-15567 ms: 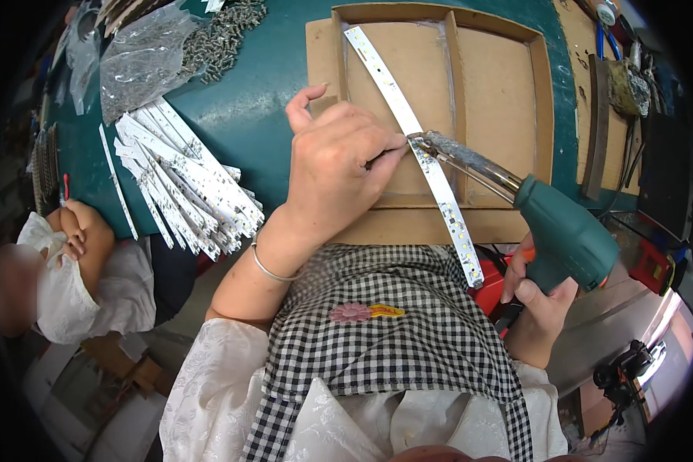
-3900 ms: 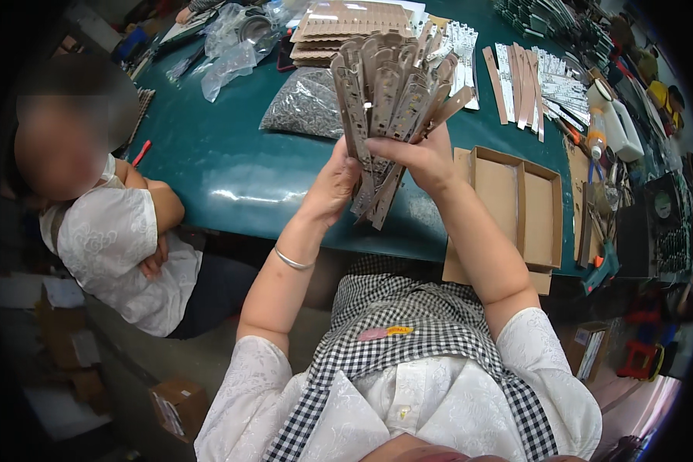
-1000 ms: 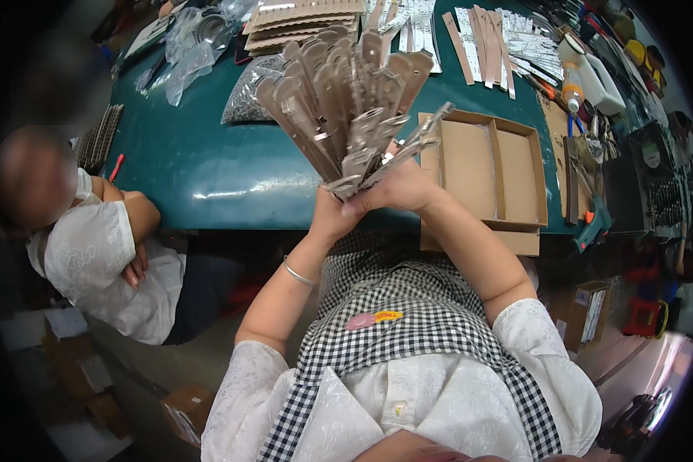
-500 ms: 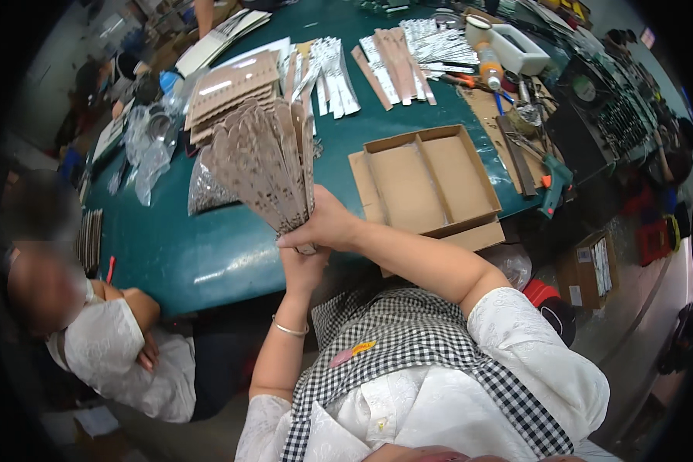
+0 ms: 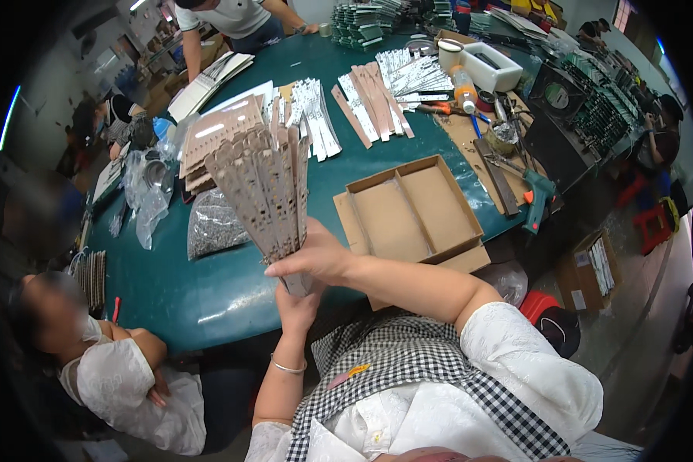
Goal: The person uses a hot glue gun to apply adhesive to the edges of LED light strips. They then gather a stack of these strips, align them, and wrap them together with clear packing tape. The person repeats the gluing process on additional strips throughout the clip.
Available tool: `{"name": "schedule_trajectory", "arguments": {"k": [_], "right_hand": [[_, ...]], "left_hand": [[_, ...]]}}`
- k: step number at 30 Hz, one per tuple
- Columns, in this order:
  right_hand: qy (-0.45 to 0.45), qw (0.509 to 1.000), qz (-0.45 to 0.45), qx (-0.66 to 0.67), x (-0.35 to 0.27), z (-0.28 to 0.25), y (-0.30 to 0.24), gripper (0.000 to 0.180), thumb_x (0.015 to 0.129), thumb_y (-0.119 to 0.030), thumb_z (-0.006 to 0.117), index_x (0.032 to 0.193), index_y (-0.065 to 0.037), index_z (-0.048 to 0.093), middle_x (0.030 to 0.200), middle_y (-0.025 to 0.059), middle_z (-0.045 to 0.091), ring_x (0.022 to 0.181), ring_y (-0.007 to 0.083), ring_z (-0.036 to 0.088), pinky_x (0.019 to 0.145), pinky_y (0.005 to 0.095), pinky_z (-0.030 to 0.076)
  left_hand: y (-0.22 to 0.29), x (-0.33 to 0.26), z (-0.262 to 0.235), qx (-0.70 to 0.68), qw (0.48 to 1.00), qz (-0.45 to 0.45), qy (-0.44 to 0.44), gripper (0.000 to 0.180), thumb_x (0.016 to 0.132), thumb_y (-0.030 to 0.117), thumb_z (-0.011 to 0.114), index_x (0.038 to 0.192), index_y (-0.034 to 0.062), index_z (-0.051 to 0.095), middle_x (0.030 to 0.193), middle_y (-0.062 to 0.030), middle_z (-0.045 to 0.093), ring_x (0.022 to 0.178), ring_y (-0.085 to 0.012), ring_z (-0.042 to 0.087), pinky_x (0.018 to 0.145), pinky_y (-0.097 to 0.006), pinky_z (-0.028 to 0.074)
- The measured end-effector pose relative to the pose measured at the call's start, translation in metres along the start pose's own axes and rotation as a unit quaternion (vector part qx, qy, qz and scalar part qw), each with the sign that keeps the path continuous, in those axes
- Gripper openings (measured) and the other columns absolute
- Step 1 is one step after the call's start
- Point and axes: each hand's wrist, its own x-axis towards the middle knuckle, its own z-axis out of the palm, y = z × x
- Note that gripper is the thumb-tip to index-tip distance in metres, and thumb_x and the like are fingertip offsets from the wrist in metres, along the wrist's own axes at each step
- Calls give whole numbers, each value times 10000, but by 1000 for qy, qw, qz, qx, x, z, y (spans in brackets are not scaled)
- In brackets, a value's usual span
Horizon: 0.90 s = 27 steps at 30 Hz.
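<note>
Gathering looked done for 1 lot, tbh: the fanned bundle [image 5: 263, 199] sat clamped in the right hand [image 5: 321, 256] over the green table [image 5: 208, 294], left hand [image 5: 296, 309] at its bottom end, couldn't tell how tight. Loose strips [image 5: 316, 119] lay farther back, not bunched yet.

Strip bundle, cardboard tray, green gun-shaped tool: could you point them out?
Strip bundle [image 5: 263, 194], head view: middle of the fanned strips.
Cardboard tray [image 5: 439, 203], head view: bare floor, right compartment.
Green gun-shaped tool [image 5: 542, 195], head view: its green body.
</note>
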Motion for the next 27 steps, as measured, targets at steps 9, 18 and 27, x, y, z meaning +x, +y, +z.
{"name": "schedule_trajectory", "arguments": {"k": [9,18,27], "right_hand": [[-43,997,56,18,-13,-17,0,873,682,0,840,1416,-31,369,1242,112,586,1019,208,658,908,396,545],[53,995,5,-86,-6,-16,-2,763,676,-11,817,1342,-15,444,1144,81,602,1003,141,605,906,314,509],[-27,998,-34,-45,4,-18,-17,931,637,12,835,1412,11,318,1355,142,493,1251,202,483,1085,341,384]], "left_hand": [[37,-19,21,-119,979,-154,-58,207,806,-20,735,961,37,610,765,12,596,618,-71,549,490,-212,399],[44,-14,41,-198,960,-168,-108,370,812,177,826,1037,59,557,726,-1,574,566,-111,540,442,-218,369],[41,-5,36,-207,954,-199,-88,299,810,73,715,1043,84,530,712,-7,542,511,-127,528,401,-218,356]]}}
